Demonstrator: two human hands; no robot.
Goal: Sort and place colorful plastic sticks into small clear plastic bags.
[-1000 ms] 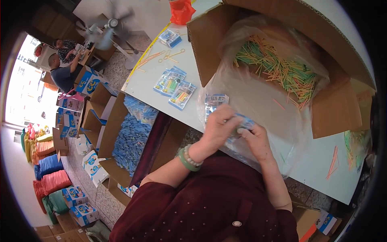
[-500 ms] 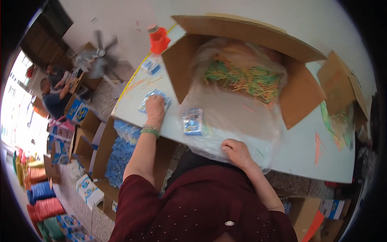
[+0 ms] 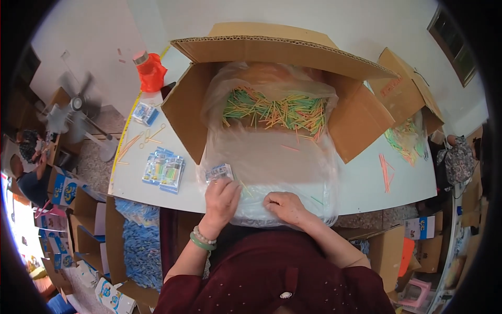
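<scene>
My left hand has its fingers curled closed over the near edge of a small blue-and-white plastic packet on the clear plastic bag liner. To the right, my right hand rests on the front of that liner with fingers curled in; what they hold, if anything, is hidden. Beyond both hands, a pile of thin green, yellow and orange sticks lies in the liner, inside an open cardboard box tipped toward me. Several similar packets lie overlapped on the table at the left.
Loose orange sticks, another packet and a red-wrapped bottle stand or lie at the table's left. Pink sticks and a second box are at right. Below the left edge, a carton holds many blue packets.
My left hand has moved right, from the packets on the table to the single packet on the liner. My right hand stays on the liner. The view has turned to the right.
</scene>
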